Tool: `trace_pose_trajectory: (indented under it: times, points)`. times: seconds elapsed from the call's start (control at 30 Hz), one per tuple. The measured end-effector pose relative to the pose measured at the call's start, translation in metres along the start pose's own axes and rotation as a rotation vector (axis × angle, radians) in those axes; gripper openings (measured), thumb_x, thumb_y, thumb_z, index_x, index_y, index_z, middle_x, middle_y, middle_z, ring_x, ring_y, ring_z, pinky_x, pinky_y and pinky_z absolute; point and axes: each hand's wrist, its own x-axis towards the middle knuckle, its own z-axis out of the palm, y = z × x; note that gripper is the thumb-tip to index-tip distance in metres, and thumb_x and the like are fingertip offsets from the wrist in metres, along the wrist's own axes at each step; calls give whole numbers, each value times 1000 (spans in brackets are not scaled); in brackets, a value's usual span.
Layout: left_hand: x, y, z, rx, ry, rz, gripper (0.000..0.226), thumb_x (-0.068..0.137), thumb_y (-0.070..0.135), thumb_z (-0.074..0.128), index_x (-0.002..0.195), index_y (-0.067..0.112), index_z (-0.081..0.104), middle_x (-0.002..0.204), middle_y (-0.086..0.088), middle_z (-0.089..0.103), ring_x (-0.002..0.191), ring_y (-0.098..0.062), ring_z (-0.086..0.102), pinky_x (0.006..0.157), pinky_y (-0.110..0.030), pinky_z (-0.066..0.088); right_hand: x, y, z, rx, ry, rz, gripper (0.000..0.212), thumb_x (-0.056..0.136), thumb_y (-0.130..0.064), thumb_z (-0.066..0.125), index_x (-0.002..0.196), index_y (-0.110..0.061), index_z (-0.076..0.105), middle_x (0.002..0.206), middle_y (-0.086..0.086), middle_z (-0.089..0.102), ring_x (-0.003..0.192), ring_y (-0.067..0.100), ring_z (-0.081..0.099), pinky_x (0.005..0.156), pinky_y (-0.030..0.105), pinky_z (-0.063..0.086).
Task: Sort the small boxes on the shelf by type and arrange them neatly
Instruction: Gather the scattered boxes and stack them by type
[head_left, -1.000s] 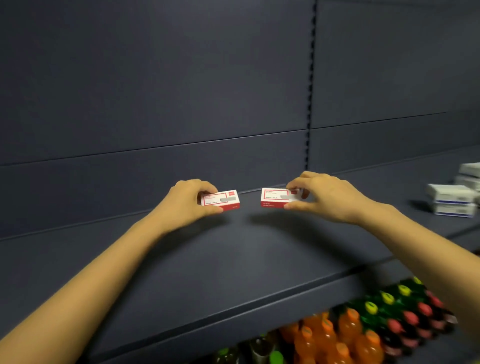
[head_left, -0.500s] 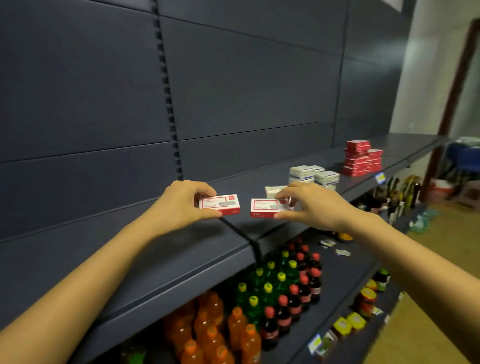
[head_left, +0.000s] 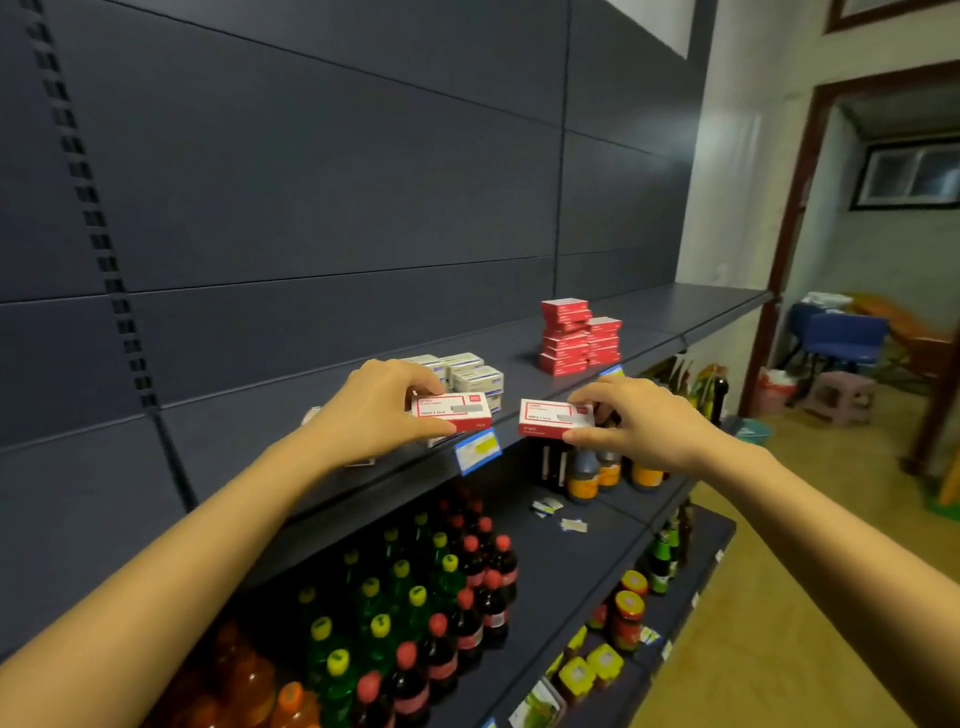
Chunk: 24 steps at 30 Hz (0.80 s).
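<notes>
Dark panelled wall (head_left: 337, 171), brown-framed doorway (head_left: 802, 171) — blue chair (head_left: 844, 338), window (head_left: 914, 176), tan floor (head_left: 810, 571)

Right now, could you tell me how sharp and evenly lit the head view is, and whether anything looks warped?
Head view: the left box in the left hand and the right box in the right hand are fairly sharp, though their small print is unreadable; the slotted upright bends from wide-angle distortion; the bottles sit in shadow, while the doorway is brighter.
</notes>
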Motion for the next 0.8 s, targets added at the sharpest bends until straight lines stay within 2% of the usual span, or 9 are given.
trace_pose_trajectory:
  times: [0.17,0.3,0.47,0.57,0.8]
  points:
    - [59,22,22,38,-23,26,41,74,33,73,110,15,64,111,-1,67,87,-11,55,76,-25,45,6,56,-7,-13,14,60,47,83,-53,57,123,-29,53,115,-5,55,96,13,52,75,35,49]
    - [107,34,36,35,-58,43,41,76,35,71,109,13,62,107,-2,67,89,-13,59,81,-30,51,23,99,-8,-15,14,98,52,82,-54,57,127,-28,50,121,-3,55,103,14,52,78,37,51]
    - [172,40,52,26,-44,49,40,75,35,71,108,13,61,106,-2,66,84,-10,57,72,-21,47,59,153,-9,-7,40,96,53,81,-54,57,126,-27,51,121,-3,56,93,8,48,76,31,49]
    - [211,42,53,21,-22,34,43,74,36,71,108,11,62,106,-3,67,85,-11,60,75,-24,48,88,184,-15,4,33,90,53,81,-54,57,126,-25,52,119,-2,57,90,9,50,75,29,49]
    - [284,39,66,67,31,8,43,74,36,71,108,12,62,107,-3,66,86,-11,58,70,-19,45,152,244,-19,98,82,66,53,80,-53,57,124,-25,53,113,-5,55,94,10,53,84,40,52]
